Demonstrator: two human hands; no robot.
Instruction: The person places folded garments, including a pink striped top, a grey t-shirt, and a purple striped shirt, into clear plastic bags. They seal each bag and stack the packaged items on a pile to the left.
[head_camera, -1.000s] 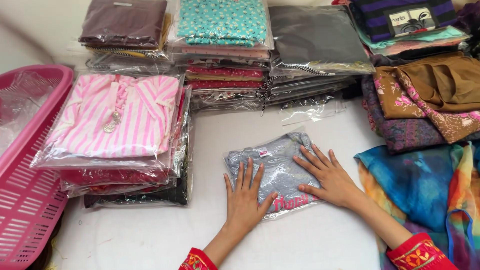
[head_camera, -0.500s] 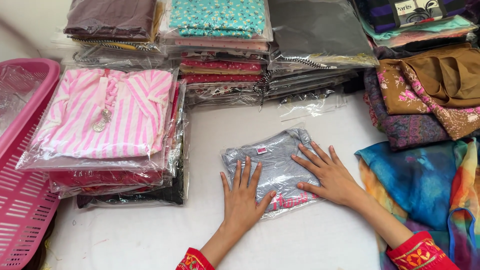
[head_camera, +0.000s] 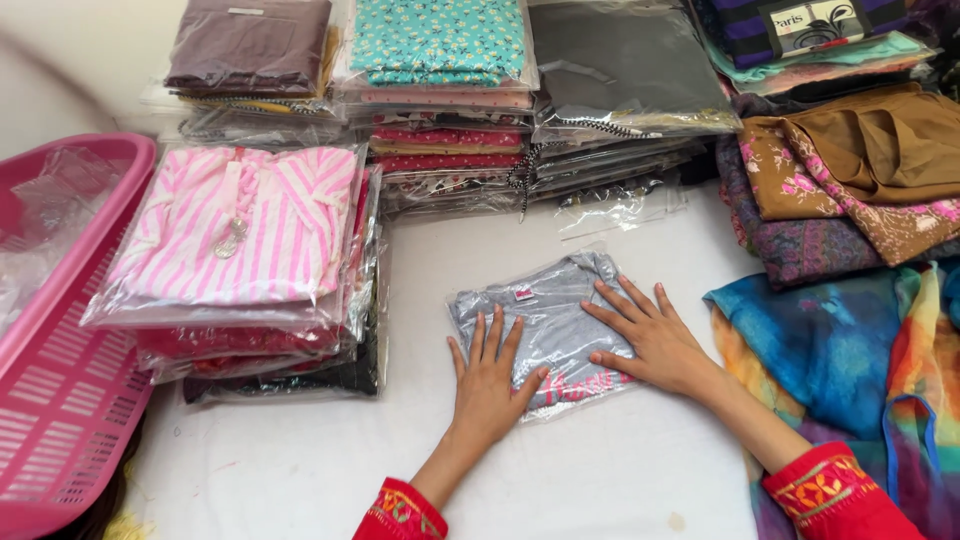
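Note:
A folded grey garment in a clear plastic bag (head_camera: 540, 305) lies flat on the white surface (head_camera: 300, 470). My left hand (head_camera: 488, 375) rests palm down on its lower left part, fingers spread. My right hand (head_camera: 652, 335) presses flat on its right side, fingers apart and pointing up-left. Both wrists show red embroidered sleeves. Neither hand grips anything; both just lie on the bag.
A stack topped by a pink-striped bagged garment (head_camera: 245, 235) lies at left beside a pink plastic basket (head_camera: 75, 400). More bagged clothing stacks (head_camera: 440, 90) line the back. Loose brown, floral and blue fabrics (head_camera: 850, 330) pile up at right.
The view has shifted slightly; both hands stay flat on the grey bagged garment with hardly any movement.

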